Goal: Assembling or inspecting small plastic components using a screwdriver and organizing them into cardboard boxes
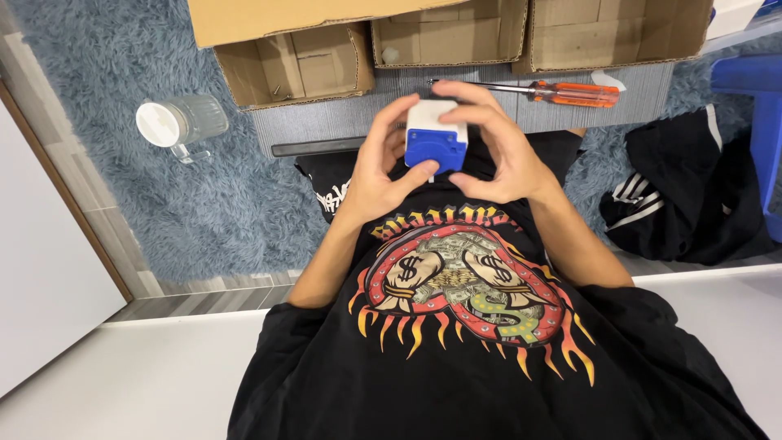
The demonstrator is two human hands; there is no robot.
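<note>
While both hands, left hand and right hand, close their fingers around the blue-and-white plastic block above the grey bench, it looks light, rigid and smooth, best gripped by its flat sides, with the orange-handled screwdriver lying just beyond.

The socket sits between the left hand and right hand, in front of the chest. Beyond it a screwdriver lies on the board, with three boxes behind. A jar lies on the rug to the left, clothing to the right.
</note>
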